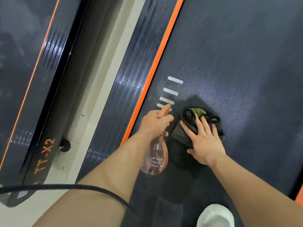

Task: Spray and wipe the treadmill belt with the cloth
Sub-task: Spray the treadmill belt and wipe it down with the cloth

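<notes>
1. While our left hand (154, 124) curls round the neck of the pink spray bottle (155, 159), our right hand (204, 143) lies flat, fingers spread, pressing the cloth (182, 134).
2. The dark cloth, a green patch showing, lies bunched on the treadmill belt (237, 63), just beside the white dashes (170, 92).
3. An orange stripe (164, 54) edges the belt; beyond it we see a neighbouring machine marked TT-X2 (44, 154).
4. Our white shoe (214, 217) stands on the belt nearer us.

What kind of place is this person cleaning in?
Most likely a gym or fitness room. A treadmill belt with an orange edge stripe fills the view, and a second treadmill marked TT-X2 stands beside it across a strip of pale floor.
</notes>
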`<state>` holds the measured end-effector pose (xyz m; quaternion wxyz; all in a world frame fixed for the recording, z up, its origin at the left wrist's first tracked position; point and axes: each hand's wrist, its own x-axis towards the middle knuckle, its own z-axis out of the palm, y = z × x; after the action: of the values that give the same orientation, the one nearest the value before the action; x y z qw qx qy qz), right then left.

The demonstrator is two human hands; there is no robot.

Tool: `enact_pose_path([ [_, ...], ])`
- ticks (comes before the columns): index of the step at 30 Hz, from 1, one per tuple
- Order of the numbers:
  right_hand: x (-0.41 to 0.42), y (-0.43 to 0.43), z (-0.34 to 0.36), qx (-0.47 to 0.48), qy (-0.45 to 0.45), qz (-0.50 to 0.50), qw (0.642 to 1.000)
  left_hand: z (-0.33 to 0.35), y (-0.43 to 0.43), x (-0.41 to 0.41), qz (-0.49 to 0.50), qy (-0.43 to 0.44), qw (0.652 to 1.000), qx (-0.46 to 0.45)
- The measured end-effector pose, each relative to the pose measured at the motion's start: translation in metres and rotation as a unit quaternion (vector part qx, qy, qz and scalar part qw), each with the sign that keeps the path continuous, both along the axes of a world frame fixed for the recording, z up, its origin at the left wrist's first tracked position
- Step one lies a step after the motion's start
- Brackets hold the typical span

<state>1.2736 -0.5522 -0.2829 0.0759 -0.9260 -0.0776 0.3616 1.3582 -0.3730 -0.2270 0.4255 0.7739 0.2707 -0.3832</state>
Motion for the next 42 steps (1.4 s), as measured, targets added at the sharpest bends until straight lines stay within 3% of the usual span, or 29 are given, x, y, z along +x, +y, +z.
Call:
enact_pose_path([
  [11, -0.011, 0.015, -0.008, -0.004, -0.035, -0.055, 0.998, -0.03, 0.017, -0.002, 0.04, -0.061, 0.991, -0.116],
  [15, -0.053, 0.051, -0.003, 0.011, -0.034, -0.15, 0.988, -0.018, 0.02, -0.01, 0.013, -0.06, 0.995, -0.078],
  [21, -0.124, 0.097, -0.006, 0.005, -0.041, -0.168, 0.985, -0.009, 0.034, -0.039, 0.021, -0.072, 0.995, -0.059],
  [28, -0.133, 0.105, -0.018, -0.018, -0.101, -0.189, 0.977, -0.011, 0.063, -0.043, 0.003, -0.11, 0.994, -0.001],
  [35, -0.141, 0.113, -0.027, -0.046, -0.16, -0.215, 0.962, 0.0, 0.069, -0.024, -0.005, -0.107, 0.991, -0.079],
  [42, -0.126, 0.117, -0.027, -0.054, -0.167, -0.228, 0.958, 0.0, 0.046, 0.007, -0.014, -0.091, 0.994, -0.056],
])
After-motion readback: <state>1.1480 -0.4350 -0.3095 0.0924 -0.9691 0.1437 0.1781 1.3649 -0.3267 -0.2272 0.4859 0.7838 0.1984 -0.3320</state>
